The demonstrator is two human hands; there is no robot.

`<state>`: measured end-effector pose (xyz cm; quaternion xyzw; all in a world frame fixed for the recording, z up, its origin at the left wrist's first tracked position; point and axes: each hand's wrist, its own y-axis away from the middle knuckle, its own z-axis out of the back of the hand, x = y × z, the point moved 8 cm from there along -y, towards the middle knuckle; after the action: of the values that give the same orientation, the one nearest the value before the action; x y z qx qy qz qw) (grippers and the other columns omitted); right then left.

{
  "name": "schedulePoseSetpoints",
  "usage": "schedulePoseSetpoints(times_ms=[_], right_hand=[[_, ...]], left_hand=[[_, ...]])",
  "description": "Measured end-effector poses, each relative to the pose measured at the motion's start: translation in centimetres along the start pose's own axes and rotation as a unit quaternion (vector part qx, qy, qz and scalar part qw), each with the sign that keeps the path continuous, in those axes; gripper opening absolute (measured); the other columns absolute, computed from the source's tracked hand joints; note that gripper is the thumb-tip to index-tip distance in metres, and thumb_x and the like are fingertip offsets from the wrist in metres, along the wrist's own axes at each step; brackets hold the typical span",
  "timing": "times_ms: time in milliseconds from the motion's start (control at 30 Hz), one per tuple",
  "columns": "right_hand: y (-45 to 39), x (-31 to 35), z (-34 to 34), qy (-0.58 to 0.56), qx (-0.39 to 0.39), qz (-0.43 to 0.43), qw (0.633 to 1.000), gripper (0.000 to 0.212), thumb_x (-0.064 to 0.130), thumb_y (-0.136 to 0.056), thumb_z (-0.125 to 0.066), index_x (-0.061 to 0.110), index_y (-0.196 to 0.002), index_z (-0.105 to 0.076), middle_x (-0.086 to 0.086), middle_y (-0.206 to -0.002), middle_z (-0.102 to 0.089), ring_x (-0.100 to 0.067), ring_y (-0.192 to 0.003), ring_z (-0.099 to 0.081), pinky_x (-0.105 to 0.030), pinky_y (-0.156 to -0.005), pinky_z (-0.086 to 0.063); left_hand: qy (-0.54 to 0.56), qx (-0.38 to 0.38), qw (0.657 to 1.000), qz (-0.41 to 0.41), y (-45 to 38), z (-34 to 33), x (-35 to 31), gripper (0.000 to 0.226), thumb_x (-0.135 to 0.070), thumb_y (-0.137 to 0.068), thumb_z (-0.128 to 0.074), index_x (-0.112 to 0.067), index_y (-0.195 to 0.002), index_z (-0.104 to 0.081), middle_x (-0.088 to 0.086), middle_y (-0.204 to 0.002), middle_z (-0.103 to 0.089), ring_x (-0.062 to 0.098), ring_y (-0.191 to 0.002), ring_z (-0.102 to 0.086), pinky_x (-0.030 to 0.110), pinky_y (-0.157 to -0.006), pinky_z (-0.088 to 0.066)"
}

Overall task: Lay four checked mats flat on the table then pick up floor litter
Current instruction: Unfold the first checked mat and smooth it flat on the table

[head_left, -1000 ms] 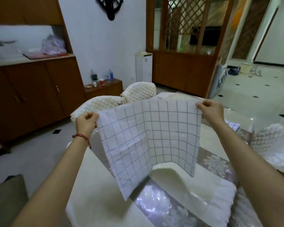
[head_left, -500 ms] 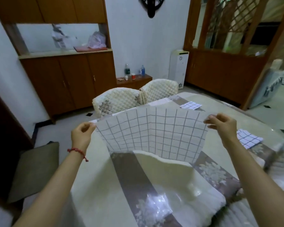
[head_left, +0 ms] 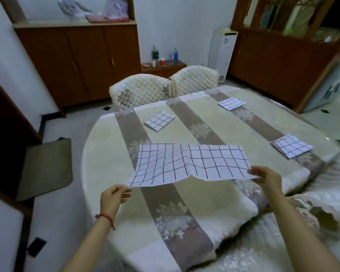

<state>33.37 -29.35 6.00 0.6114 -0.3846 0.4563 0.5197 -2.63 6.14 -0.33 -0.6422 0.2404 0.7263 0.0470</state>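
- The left hand (head_left: 114, 197), with a red string bracelet (head_left: 105, 217) at its wrist, pinches the near left corner of the unfolded checked mat (head_left: 190, 163) between thumb and fingertips.
- The right hand (head_left: 267, 178) pinches the near right corner of the same mat, its fingers curled round the edge.
- The mat is spread out almost level over the near half of the table (head_left: 106, 134); its far edge appears to lie on the tablecloth, while the near edge sags between the two hands, with a crease down its middle.
- The table is covered by a cream cloth with grey-brown floral stripes.
- Three more checked mats lie folded on the cloth: the right folded mat (head_left: 290, 147) near the right edge, the middle folded mat (head_left: 159, 120) beyond the held mat, and the far folded mat (head_left: 231, 103) towards the far right.
- A dark seat cushion (head_left: 45, 167) sits to the left of the table.
- Two quilted chairs (head_left: 141, 91) stand side by side at the far side of the table.
- Behind them, a low shelf (head_left: 164, 67) holds bottles and small cups; their labels are too small to read.
- A white appliance (head_left: 222, 54) with flower marks stands against the wall, between brown wooden cabinets (head_left: 77, 61).
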Motion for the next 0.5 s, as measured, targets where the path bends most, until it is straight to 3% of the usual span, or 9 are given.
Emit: schedulePoseSetpoints(times_ms=[100,233,300,400,500], right_hand=[[-1.3,-3.4,0.8,0.041,-0.023,-0.048,0.998,0.014,0.007,-0.083,-0.056,0.005,-0.071,-0.062,0.006,-0.043,-0.065,-0.006,-0.05,-0.063,-0.011,-0.041,-0.045],[-3.3,-6.7,1.2,0.122,0.006,-0.069,0.99,0.009,0.01,-0.085,-0.06,0.005,-0.078,-0.063,0.006,-0.048,-0.067,-0.01,-0.055,-0.057,-0.029,-0.056,-0.044],[-4.3,-7.3,0.8,0.151,0.03,-0.065,0.986,0.012,0.01,-0.086,-0.058,0.007,-0.076,-0.062,-0.005,-0.067,-0.069,-0.022,-0.076,-0.059,-0.029,-0.058,-0.043],[-6.1,-8.2,0.2,0.196,0.069,-0.054,0.977,0.012,0.005,-0.087,-0.057,-0.003,-0.092,-0.063,-0.025,-0.102,-0.066,-0.028,-0.092,-0.057,-0.027,-0.067,-0.043],[-8.4,-8.6,0.0,0.254,0.104,-0.026,0.961,0.022,-0.006,-0.084,-0.058,-0.014,-0.104,-0.062,-0.031,-0.113,-0.062,-0.039,-0.108,-0.058,-0.031,-0.088,-0.041]], left_hand=[[0.003,-0.04,0.999,0.035,0.6,0.2,2.6,0.021,-0.008,-0.087,-0.058,-0.006,-0.067,-0.064,0.011,-0.069,-0.064,0.02,-0.059,-0.063,0.013,-0.047,-0.053],[-0.015,-0.079,0.995,0.063,1.4,0.7,5.0,0.017,-0.011,-0.082,-0.065,-0.006,-0.066,-0.064,0.011,-0.067,-0.066,0.021,-0.061,-0.065,0.012,-0.046,-0.053],[-0.036,-0.099,0.991,0.082,2.0,0.6,6.2,0.013,-0.009,-0.08,-0.068,-0.007,-0.067,-0.066,0.01,-0.068,-0.067,0.018,-0.059,-0.064,0.012,-0.045,-0.051],[-0.069,-0.123,0.985,0.103,3.3,0.1,7.7,0.002,-0.004,-0.078,-0.068,-0.003,-0.077,-0.069,0.008,-0.069,-0.067,0.018,-0.058,-0.06,0.02,-0.054,-0.048],[-0.087,-0.166,0.976,0.115,4.9,-0.7,8.6,0.006,0.001,-0.078,-0.066,-0.001,-0.082,-0.069,0.012,-0.079,-0.066,0.018,-0.06,-0.058,0.02,-0.05,-0.049]])
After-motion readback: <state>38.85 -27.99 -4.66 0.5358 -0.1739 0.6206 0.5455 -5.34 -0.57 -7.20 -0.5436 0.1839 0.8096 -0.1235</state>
